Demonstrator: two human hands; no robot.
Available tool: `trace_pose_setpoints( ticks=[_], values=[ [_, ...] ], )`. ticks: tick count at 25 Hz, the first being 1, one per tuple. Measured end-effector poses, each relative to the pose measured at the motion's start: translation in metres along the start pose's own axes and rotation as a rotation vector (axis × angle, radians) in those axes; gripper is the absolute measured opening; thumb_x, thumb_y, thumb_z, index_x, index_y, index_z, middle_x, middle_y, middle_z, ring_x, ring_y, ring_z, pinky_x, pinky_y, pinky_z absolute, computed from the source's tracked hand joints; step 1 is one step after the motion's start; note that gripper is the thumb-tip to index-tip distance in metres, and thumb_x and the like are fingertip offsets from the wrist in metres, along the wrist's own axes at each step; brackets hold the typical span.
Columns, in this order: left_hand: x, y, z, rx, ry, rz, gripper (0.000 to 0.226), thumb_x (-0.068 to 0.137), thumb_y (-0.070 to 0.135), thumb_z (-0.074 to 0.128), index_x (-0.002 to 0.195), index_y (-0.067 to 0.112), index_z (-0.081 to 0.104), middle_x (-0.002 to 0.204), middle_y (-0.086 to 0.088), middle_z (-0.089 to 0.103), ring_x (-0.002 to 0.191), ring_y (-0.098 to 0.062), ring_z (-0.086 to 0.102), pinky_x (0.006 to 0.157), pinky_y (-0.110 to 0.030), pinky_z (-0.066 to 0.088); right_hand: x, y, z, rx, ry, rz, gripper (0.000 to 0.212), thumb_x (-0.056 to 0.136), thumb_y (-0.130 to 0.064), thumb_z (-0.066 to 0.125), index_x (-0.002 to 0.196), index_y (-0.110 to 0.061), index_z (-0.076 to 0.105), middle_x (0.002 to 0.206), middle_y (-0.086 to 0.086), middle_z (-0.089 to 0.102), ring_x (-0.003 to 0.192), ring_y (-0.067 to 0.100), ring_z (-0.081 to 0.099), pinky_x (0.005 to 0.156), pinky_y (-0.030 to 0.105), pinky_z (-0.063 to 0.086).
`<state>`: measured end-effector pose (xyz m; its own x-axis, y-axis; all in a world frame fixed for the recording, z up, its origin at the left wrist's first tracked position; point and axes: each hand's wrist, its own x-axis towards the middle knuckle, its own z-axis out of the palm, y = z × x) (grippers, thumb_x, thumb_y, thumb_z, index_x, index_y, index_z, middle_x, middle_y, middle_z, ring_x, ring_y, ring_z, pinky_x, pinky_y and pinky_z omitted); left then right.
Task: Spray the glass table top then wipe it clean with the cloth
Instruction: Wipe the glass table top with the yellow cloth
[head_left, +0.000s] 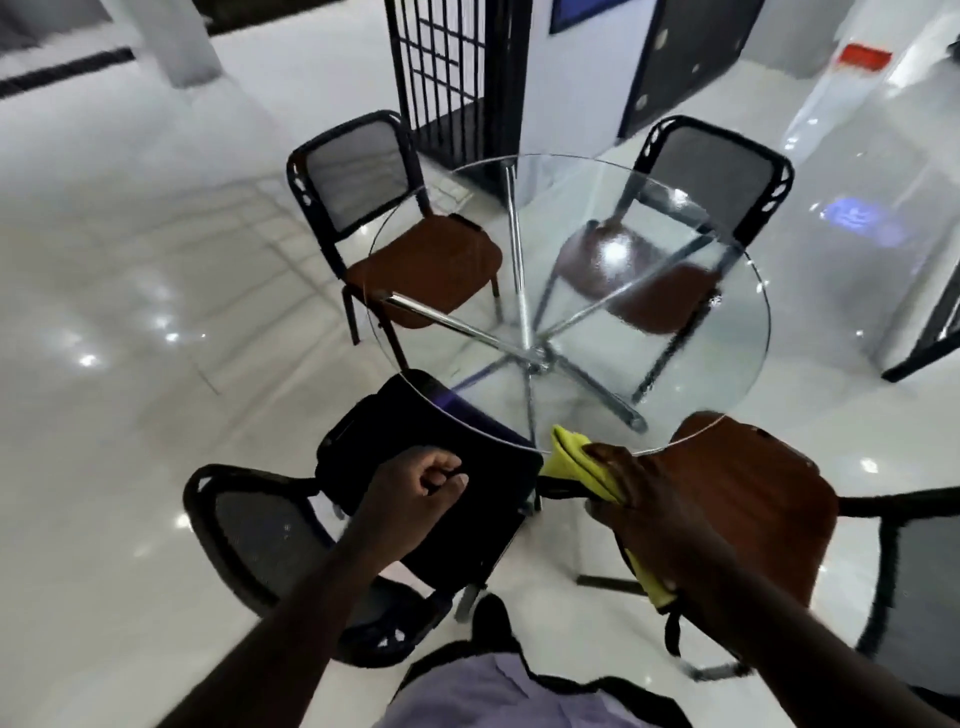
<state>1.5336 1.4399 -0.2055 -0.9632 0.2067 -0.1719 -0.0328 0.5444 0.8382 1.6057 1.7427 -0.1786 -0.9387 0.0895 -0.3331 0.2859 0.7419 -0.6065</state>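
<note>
A round glass table top (675, 374) on crossed chrome legs (535, 358) fills the middle of the view. My right hand (631, 483) grips a folded yellow cloth (574, 460) at the near rim of the glass. My left hand (415, 486) is closed into a fist over the black seat (457, 525) of the near left chair; I cannot see anything in it. No spray bottle is in view.
Several black mesh-back chairs with brown seats ring the table: one far left (415, 265), one far right (670, 291), one near right (748, 499). A black metal grille (447, 78) stands behind. Glossy white floor (130, 291) lies all around.
</note>
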Motion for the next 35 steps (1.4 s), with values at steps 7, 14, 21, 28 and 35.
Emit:
trace_pose_setpoints(
  ticks=[7,14,21,28,35],
  values=[
    [0.048,-0.029,-0.001,-0.016,0.066,-0.190,0.016,0.093,0.025,0.077,0.108,0.023,0.075,0.096,0.012,0.074,0.091,-0.001,0.069,0.079,-0.012,0.051,0.110,-0.049,0.001,-0.046,0.006,-0.183,0.069,0.087,-0.040,0.082,0.152,-0.034,0.056,0.127,0.002,0.057,0.123,0.031,0.062,0.094,0.025,0.043],
    [0.070,-0.021,0.028,-0.121,0.270,-0.418,0.012,0.095,0.022,0.072,0.107,0.021,0.074,0.097,0.013,0.075,0.090,0.015,0.065,0.072,0.000,0.044,0.217,-0.051,0.044,-0.464,-0.006,-0.358,0.094,0.081,-0.075,0.072,0.162,-0.044,0.037,0.158,0.012,0.041,0.133,0.042,0.056,0.101,0.056,0.055],
    [0.105,-0.036,0.061,-0.020,0.357,-0.539,0.012,0.094,0.019,0.073,0.106,0.018,0.075,0.098,0.011,0.075,0.091,0.009,0.066,0.072,-0.001,0.044,0.292,-0.007,0.119,-0.585,-0.064,-0.795,0.061,0.108,-0.049,0.051,0.166,-0.034,0.040,0.177,0.003,0.031,0.160,0.028,0.039,0.128,0.058,0.029],
    [0.149,-0.054,0.053,0.008,0.590,-0.473,0.015,0.098,0.014,0.067,0.112,0.012,0.073,0.104,0.005,0.073,0.088,0.014,0.064,0.074,-0.003,0.046,0.342,-0.054,0.152,-0.564,-0.049,-0.880,0.058,0.113,-0.043,0.036,0.170,-0.036,0.027,0.181,0.001,0.020,0.167,0.026,0.022,0.132,0.051,0.020],
    [0.192,-0.093,0.067,0.206,0.368,-0.314,0.049,0.108,0.031,0.049,0.152,0.009,0.048,0.168,-0.008,0.033,0.156,-0.017,0.030,0.123,-0.017,0.024,0.230,0.073,0.089,-0.654,-0.189,-0.896,0.071,0.107,-0.040,0.056,0.170,-0.040,0.024,0.180,-0.003,0.021,0.166,0.022,0.021,0.128,0.055,0.032]
  ],
)
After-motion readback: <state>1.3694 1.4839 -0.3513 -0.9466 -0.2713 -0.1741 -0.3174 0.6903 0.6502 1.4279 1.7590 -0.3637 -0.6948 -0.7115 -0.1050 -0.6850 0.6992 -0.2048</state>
